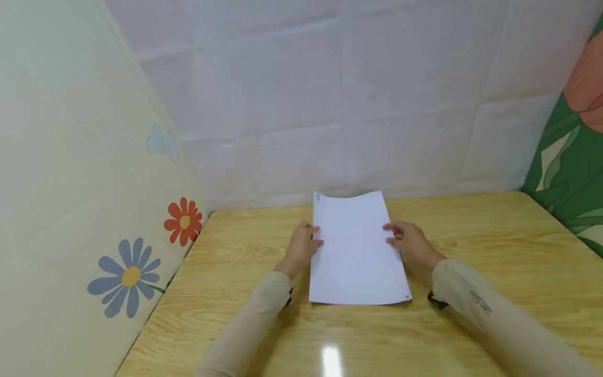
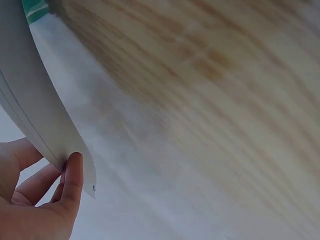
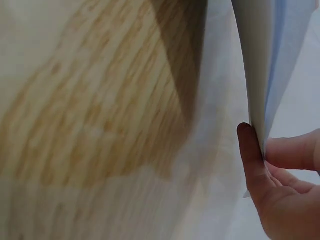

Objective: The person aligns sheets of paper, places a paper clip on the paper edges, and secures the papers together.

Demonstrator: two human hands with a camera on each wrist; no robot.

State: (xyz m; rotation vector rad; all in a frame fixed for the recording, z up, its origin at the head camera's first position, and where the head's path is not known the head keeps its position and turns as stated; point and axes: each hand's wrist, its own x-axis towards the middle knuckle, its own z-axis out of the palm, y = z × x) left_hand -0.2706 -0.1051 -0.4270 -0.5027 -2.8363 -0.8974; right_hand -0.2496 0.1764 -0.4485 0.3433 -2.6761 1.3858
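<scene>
A thin stack of white paper sheets (image 1: 355, 251) is held up over the table, its near edge toward the person. At its far left corner sits a small paper clip (image 1: 317, 196). My left hand (image 1: 301, 243) pinches the left edge between thumb and fingers; in the left wrist view the sheets (image 2: 42, 100) bow gently above that hand (image 2: 50, 192). The right edge is pinched by my right hand (image 1: 412, 241), a little lower than the far corner. Seen from the right wrist, the layered sheets (image 3: 257, 60) spread slightly apart above the right hand (image 3: 285, 185).
The wood-grain table (image 1: 245, 246) runs back to a creased white cloth backdrop (image 1: 282, 104). A flower-printed cloth (image 1: 61, 183) hangs at the left, a green leafy one (image 1: 579, 157) at the right. Dark bands (image 1: 437, 300) show at both wrists.
</scene>
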